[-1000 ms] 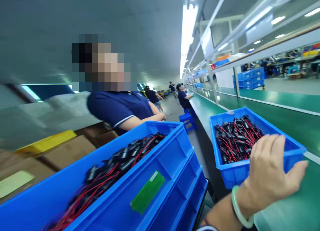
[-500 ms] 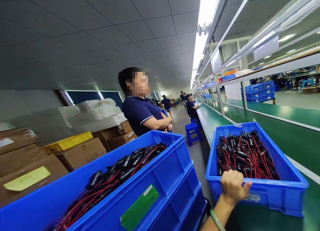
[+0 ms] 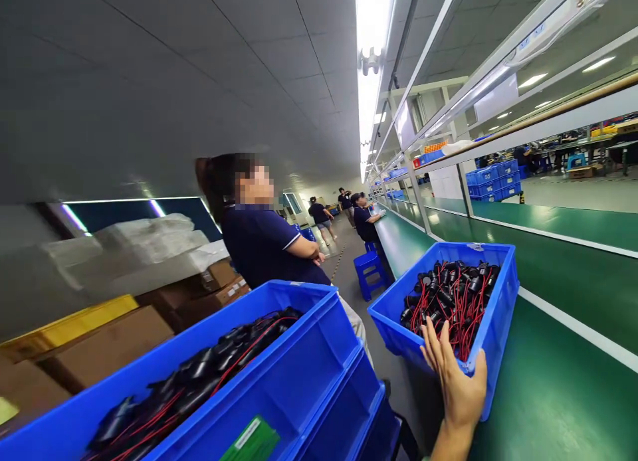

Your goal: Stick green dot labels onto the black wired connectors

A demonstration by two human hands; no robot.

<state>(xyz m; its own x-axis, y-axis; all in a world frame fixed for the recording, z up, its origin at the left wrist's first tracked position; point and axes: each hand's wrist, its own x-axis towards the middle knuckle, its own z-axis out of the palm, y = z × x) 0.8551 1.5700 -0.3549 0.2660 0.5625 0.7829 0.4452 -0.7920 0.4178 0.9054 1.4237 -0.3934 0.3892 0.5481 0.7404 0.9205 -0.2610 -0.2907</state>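
Observation:
My left hand (image 3: 458,384) is at the near rim of a blue plastic bin (image 3: 501,335) on the green bench. Its fingers are spread and the thumb stands apart near the bin's corner; contact with the rim is hard to make out. Inside this bin lie many black cylindrical parts with red wires (image 3: 448,301). The bin sits at an angle, one corner jutting past the bench edge. My right hand is out of view.
A stack of blue bins (image 3: 309,355) with similar wired parts stands on the left. Beyond it a person in a dark shirt (image 3: 264,248) stands with arms folded. A blue stool (image 3: 369,275) is beside the green bench (image 3: 563,355). Cardboard boxes (image 3: 109,345) line the left.
My left hand has loosened from its closed grip on the bin's rim and spread its fingers. The bin has turned on the bench. The view has shifted to the right.

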